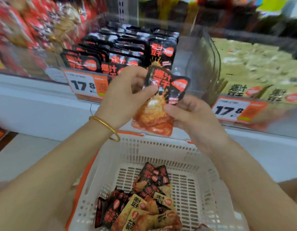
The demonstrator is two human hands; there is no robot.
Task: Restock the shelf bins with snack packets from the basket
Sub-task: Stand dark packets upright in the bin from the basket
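Closest to us, the white basket [202,164] sits low between our forearms, and a loose heap of packets [144,197] covers part of its slotted floor: black ones mixed with yellow ones. We judge the job well under way but not finished, since this pile has yet to go up.

Above the basket's far rim we hold one black-and-orange snack packet [161,104] in the air, in front of the shelf and not yet in any bin. Our left hand [126,95], with a gold bangle [106,125] at the wrist, curls round its upper left edge, thumb pressed on the face. Our right hand [191,114] pinches its lower right side. Whether a second packet lies behind it, we cannot tell.

Just beyond, the white shelf ledge [36,105] carries two orange price tags [87,84] reading 17.8. Behind the left tag, the black packet bin [121,49] holds upright rows matching the one in hand, with open space on its right side, beside a clear divider [209,64]. To the right, the yellow packet bin [254,64] looks nearly full. Farther left, red bags [19,22] fill another section, and the upper shelf at the back is too blurred to read.
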